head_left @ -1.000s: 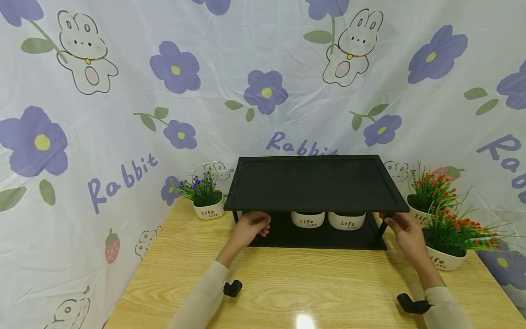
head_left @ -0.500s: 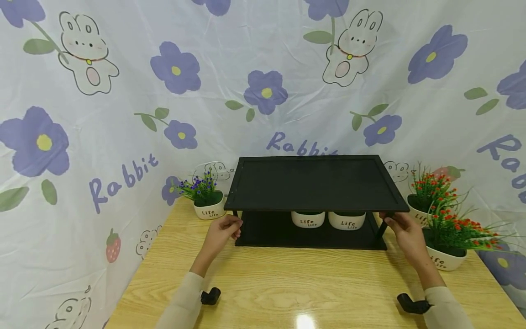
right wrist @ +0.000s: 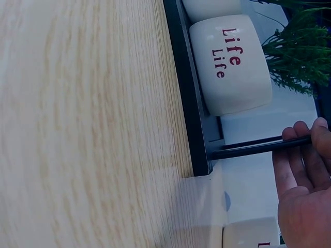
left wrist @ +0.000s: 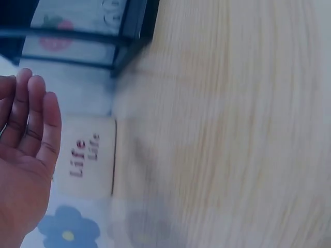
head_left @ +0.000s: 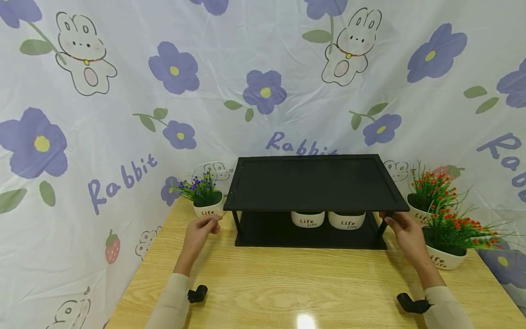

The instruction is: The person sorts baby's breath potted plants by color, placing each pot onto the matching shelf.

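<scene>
A black two-tier shelf [head_left: 316,183] stands on the table, with two white planters [head_left: 307,219] marked "Life" on its lower tier. At its right front post [right wrist: 258,149] my right hand [head_left: 407,234] pinches the post between thumb and fingers. Left of the shelf sits a white planter [left wrist: 85,157] of small purple flowers [head_left: 201,185]. My left hand [head_left: 199,235] is in front of this planter, with loosely bent fingers and nothing in them. In the left wrist view, its fingers [left wrist: 50,121] overlap the planter; whether they touch it I cannot tell.
Two planters of red flowers [head_left: 445,256] stand right of the shelf, close to my right hand. A printed cloth [head_left: 263,55] with rabbits and purple flowers hangs behind the wooden table [head_left: 267,292].
My left hand has moved left, out from under the shelf's top and past its left front post, to the purple-flower planter. The right hand has stayed on the right post.
</scene>
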Demonstrator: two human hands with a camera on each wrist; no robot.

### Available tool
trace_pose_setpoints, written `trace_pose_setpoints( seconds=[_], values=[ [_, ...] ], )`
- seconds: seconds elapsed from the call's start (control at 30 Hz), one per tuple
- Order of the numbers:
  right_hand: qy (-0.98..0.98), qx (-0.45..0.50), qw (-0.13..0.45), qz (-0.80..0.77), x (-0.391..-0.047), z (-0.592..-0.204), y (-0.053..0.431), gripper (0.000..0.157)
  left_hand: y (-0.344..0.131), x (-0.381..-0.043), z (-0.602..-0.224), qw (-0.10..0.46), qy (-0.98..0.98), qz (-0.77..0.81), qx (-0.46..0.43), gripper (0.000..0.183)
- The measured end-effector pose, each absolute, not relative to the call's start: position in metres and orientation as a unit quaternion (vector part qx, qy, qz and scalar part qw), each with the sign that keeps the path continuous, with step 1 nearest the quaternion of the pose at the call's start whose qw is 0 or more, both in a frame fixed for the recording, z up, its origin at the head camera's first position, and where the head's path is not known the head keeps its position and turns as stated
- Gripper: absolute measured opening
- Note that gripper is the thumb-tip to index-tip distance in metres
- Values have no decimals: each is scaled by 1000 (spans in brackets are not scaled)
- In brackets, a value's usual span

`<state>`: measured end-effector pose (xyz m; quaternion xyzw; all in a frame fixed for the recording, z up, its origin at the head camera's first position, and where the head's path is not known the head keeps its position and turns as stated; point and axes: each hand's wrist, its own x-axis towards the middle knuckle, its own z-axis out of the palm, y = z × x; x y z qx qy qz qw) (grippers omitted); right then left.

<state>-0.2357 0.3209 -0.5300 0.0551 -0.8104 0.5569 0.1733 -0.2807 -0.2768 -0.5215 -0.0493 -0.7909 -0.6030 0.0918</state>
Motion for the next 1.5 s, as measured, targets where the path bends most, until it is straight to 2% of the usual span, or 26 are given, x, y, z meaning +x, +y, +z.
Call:
trace_pose_setpoints(
  seconds=[0.4, 0.63, 0.9, 1.17, 1.5],
  values=[
    [-806, 56, 176, 562, -234, -531, 321, 33, -312, -295, -527, 122, -824, -551, 51, 53],
    [-819, 43, 175, 544, -234, -530, 320, 34, -321, -307, -529, 70, -825, -556, 72, 89],
    [-826, 32, 168, 537, -236, -528, 321, 35, -322, -320, -527, 6, -826, -555, 93, 111],
    [-831, 17, 156, 534, -234, -528, 321, 37, -321, -336, -529, -5, -817, -570, 90, 122],
    [-827, 24, 158, 538, -233, -529, 323, 37, -308, -349, -531, 40, -799, -596, 73, 115]
  ],
)
